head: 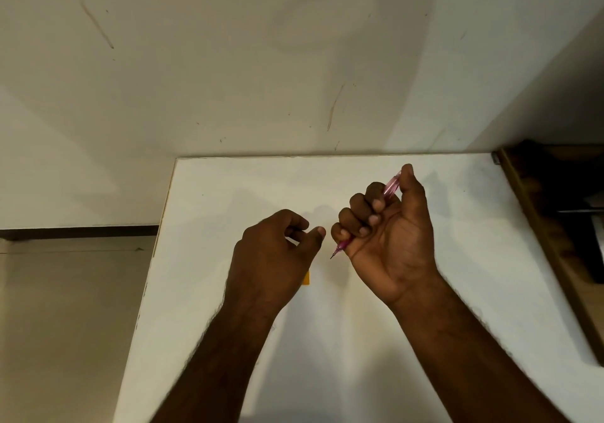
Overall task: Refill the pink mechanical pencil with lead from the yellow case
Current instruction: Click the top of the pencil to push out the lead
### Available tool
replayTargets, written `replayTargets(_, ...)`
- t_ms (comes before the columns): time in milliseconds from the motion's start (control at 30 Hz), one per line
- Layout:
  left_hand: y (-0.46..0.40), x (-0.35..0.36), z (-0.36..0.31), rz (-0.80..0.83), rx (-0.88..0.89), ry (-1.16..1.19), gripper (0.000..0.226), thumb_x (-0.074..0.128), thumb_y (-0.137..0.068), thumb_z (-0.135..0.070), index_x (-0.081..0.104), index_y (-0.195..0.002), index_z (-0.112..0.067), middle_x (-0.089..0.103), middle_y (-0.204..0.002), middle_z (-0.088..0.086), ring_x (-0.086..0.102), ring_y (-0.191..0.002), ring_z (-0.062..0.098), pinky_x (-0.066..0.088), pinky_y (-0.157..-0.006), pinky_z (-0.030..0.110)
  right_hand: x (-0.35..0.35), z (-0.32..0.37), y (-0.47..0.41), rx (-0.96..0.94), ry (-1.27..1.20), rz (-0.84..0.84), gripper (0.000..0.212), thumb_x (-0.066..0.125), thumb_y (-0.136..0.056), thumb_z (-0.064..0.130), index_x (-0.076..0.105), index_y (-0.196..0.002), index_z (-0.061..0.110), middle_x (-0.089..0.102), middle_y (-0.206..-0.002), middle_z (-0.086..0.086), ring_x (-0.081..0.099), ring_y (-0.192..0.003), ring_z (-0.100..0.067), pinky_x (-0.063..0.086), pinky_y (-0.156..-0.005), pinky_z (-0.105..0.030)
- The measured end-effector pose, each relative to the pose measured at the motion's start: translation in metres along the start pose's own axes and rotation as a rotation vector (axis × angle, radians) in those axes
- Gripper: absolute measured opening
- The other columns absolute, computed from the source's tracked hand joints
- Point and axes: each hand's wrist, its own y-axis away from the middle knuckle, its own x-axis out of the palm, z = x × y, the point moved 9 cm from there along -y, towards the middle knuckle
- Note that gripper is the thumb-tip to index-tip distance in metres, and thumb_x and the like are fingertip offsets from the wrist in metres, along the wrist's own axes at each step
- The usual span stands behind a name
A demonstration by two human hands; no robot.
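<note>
My right hand point(389, 233) grips the pink mechanical pencil point(390, 189) in a fist above the white table point(327, 341). Its thumb lies over the pencil's top end, and the dark tip points down and left, out of the bottom of the fist. My left hand point(274, 259) hovers just left of that tip with its fingers loosely curled; I see nothing in it. Only a corner of the yellow case point(306, 279) shows, lying on the table under my left hand.
The table stands against a pale wall point(228, 63). Its left edge drops to a tiled floor point(65, 324). A brown wooden frame point(549, 243) with dark items behind it borders the table on the right.
</note>
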Motion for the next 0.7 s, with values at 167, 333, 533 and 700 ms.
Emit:
replayTargets(167,0.0001,-0.0002,-0.0006,0.002,-0.002,-0.002,0.027,0.066,-0.085,-0.053,0.069,-0.098,-0.03,0.068,-0.082,-0.018,0.06,-0.067,-0.005,0.043,-0.063,0.017,0.0006,-0.0012,-0.0007,-0.006,-0.009,0.01,0.059,0.04,-0.096,0.064,0.04,-0.061,0.016,0.029,-0.053,0.002,0.017,-0.055,-0.016,0.028,-0.055,-0.032)
replayTargets(333,0.0003,-0.0005,-0.0003,0.002,-0.002,-0.003,0.027,0.066,-0.085,-0.053,0.069,-0.098,-0.029,0.069,-0.083,-0.017,0.06,-0.067,-0.005,0.041,-0.062,0.015,0.0001,-0.0016,-0.0004,-0.011,-0.009,0.014,0.061,0.04,-0.095,0.067,0.042,-0.062,0.015,0.029,-0.054,0.002,0.021,-0.054,-0.014,0.029,-0.055,-0.032)
replayTargets(533,-0.0001,-0.0003,-0.0009,0.006,0.001,-0.009,0.029,0.066,-0.085,-0.054,0.069,-0.099,-0.029,0.069,-0.084,-0.017,0.061,-0.068,-0.005,0.041,-0.062,0.014,-0.0009,0.0022,0.0002,-0.013,-0.02,-0.015,0.058,0.041,-0.097,0.06,0.039,-0.06,0.016,0.028,-0.053,0.002,0.016,-0.056,-0.016,0.028,-0.054,-0.032)
replayTargets(700,0.0012,0.0001,0.0001,0.008,-0.005,-0.004,0.028,0.066,-0.085,-0.054,0.069,-0.098,-0.029,0.069,-0.082,-0.018,0.061,-0.069,-0.007,0.046,-0.066,0.019,-0.0015,0.0026,0.0016,-0.025,-0.051,-0.013,0.059,0.039,-0.097,0.062,0.04,-0.06,0.016,0.029,-0.052,0.003,0.021,-0.052,-0.014,0.029,-0.053,-0.03)
